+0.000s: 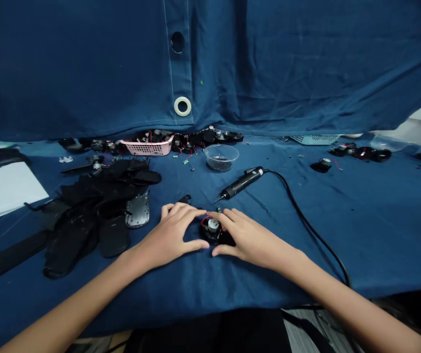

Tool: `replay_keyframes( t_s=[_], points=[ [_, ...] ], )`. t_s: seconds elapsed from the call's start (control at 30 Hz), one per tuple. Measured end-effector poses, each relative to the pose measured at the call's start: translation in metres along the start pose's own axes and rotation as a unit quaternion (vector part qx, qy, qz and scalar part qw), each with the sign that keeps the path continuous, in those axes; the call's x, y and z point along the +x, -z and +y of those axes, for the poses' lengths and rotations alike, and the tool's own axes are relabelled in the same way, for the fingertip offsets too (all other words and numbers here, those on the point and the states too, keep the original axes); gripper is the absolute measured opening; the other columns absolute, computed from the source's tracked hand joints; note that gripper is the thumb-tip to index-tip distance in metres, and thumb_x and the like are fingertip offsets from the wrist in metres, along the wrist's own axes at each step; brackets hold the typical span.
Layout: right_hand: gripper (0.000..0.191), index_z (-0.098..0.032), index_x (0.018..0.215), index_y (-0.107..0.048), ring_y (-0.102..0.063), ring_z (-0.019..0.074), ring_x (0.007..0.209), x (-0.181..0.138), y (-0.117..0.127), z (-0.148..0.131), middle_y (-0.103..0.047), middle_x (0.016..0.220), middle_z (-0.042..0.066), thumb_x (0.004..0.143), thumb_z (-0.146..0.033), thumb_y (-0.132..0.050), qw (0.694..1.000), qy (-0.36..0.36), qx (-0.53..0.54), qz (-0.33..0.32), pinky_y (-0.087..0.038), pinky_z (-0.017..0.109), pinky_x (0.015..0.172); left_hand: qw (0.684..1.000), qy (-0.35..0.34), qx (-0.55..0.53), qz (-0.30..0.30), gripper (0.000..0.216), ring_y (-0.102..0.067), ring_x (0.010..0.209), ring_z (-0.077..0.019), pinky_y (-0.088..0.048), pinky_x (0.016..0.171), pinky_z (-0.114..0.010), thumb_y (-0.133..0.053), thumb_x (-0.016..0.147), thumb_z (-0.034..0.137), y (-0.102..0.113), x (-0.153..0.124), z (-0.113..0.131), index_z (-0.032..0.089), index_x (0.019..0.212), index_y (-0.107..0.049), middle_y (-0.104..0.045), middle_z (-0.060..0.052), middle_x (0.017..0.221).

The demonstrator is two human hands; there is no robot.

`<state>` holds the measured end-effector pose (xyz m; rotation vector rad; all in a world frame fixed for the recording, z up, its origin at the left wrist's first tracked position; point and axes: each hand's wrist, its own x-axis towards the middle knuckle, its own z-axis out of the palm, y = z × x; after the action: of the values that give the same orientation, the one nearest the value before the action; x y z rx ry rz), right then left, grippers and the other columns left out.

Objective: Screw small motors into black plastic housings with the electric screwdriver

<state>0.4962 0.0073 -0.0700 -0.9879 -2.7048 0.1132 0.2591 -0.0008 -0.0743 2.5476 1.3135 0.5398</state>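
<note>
Holding a round black plastic motor unit [215, 235] between both hands, near the middle of a blue cloth-covered table [353, 235].
The left hand [169, 235] and right hand [250, 236] close in a narrow grip from either side, with a silver hub and red wire showing between them. A black corded electric screwdriver [242, 182] lies on the cloth just far of the right hand. Farther off sit a clear plastic bowl of small dark screws [221, 158] and a pink plastic basket [147, 146]. Loose black plastic housing pieces [85, 228] and a grey metal plate [137, 212] lie left.
</note>
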Motion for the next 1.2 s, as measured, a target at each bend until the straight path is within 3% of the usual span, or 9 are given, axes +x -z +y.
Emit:
replay_keyframes(
  t_s=[0.13, 0.23, 0.37, 0.5, 0.7, 0.87, 1.03, 1.2],
  points=[
    [0.051, -0.018, 0.133, -0.047, -0.056, 0.0240, 0.092, 0.000, 0.011, 0.007, -0.061, 0.106, 0.008, 0.089, -0.036, -0.063, 0.999, -0.002, -0.043, 0.003, -0.045, 0.038, 0.080, 0.999, -0.032, 0.016, 0.010, 0.058, -0.047, 0.119, -0.0261, -0.022, 0.103, -0.047, -0.068, 0.079, 0.056, -0.008, 0.015, 0.006, 0.026, 0.124, -0.048, -0.061, -0.004, 0.121],
    [0.047, -0.017, 0.133, -0.048, -0.056, 0.0243, 0.091, 0.002, 0.018, 0.010, -0.062, 0.102, 0.009, 0.091, -0.035, -0.059, 0.996, 0.011, -0.084, 0.029, -0.041, 0.038, 0.079, 0.998, -0.042, 0.025, 0.037, 0.064, -0.049, 0.117, -0.0270, -0.022, 0.103, -0.048, -0.074, 0.075, 0.052, -0.013, 0.026, 0.011, 0.023, 0.125, -0.046, -0.061, -0.007, 0.119],
    [0.043, -0.017, 0.130, -0.050, -0.056, 0.0251, 0.094, 0.005, 0.022, 0.017, -0.064, 0.102, 0.010, 0.092, -0.035, -0.058, 0.993, 0.005, -0.111, 0.046, -0.037, 0.040, 0.084, 0.997, -0.025, 0.028, 0.072, 0.049, -0.051, 0.113, -0.0251, -0.025, 0.100, -0.046, -0.072, 0.080, 0.038, -0.017, 0.040, 0.015, 0.023, 0.121, -0.048, -0.061, -0.005, 0.117],
    [0.037, -0.019, 0.122, -0.055, -0.060, 0.0231, 0.092, 0.007, 0.018, 0.035, -0.067, 0.102, 0.009, 0.089, -0.033, -0.062, 0.996, -0.027, -0.072, 0.037, -0.033, 0.043, 0.090, 0.997, -0.011, 0.029, 0.071, 0.043, -0.052, 0.109, -0.0250, -0.027, 0.098, -0.046, -0.071, 0.081, 0.042, -0.021, 0.046, 0.009, 0.024, 0.115, -0.053, -0.062, -0.003, 0.113],
    [0.029, -0.022, 0.119, -0.057, -0.061, 0.0195, 0.095, 0.007, 0.012, 0.053, -0.068, 0.098, 0.005, 0.091, -0.028, -0.059, 1.000, -0.008, -0.001, 0.030, -0.028, 0.045, 0.102, 0.998, -0.016, 0.016, 0.054, 0.051, -0.048, 0.116, -0.0256, -0.032, 0.100, -0.044, -0.067, 0.084, 0.044, -0.022, 0.040, -0.004, 0.025, 0.126, -0.048, -0.057, -0.006, 0.124],
    [0.027, -0.019, 0.119, -0.060, -0.056, 0.0202, 0.085, 0.006, 0.012, 0.046, -0.065, 0.088, 0.006, 0.095, -0.029, -0.052, 0.998, 0.014, -0.049, 0.037, -0.038, 0.039, 0.087, 0.996, 0.009, 0.062, 0.061, 0.064, -0.037, 0.131, -0.0297, -0.031, 0.106, -0.048, -0.063, 0.085, 0.046, -0.021, 0.032, -0.017, 0.022, 0.139, -0.037, -0.042, -0.013, 0.140],
    [0.033, -0.016, 0.125, -0.058, -0.055, 0.0204, 0.080, 0.005, 0.004, 0.036, -0.063, 0.084, 0.008, 0.097, -0.030, -0.049, 0.993, 0.040, -0.093, 0.059, -0.043, 0.034, 0.076, 0.992, 0.032, 0.104, 0.058, 0.059, -0.038, 0.130, -0.0317, -0.030, 0.106, -0.053, -0.059, 0.086, 0.047, -0.018, 0.031, -0.030, 0.021, 0.136, -0.042, -0.045, -0.014, 0.139],
    [0.028, -0.016, 0.114, -0.062, -0.058, 0.0191, 0.075, 0.004, -0.001, 0.033, -0.063, 0.081, 0.007, 0.098, -0.032, -0.045, 0.996, -0.003, -0.088, 0.028, -0.045, 0.031, 0.067, 0.984, 0.063, 0.145, 0.077, 0.057, -0.038, 0.131, -0.0334, -0.033, 0.104, -0.053, -0.053, 0.090, 0.049, -0.009, 0.030, -0.037, 0.019, 0.137, -0.041, -0.044, -0.015, 0.141]
  ],
)
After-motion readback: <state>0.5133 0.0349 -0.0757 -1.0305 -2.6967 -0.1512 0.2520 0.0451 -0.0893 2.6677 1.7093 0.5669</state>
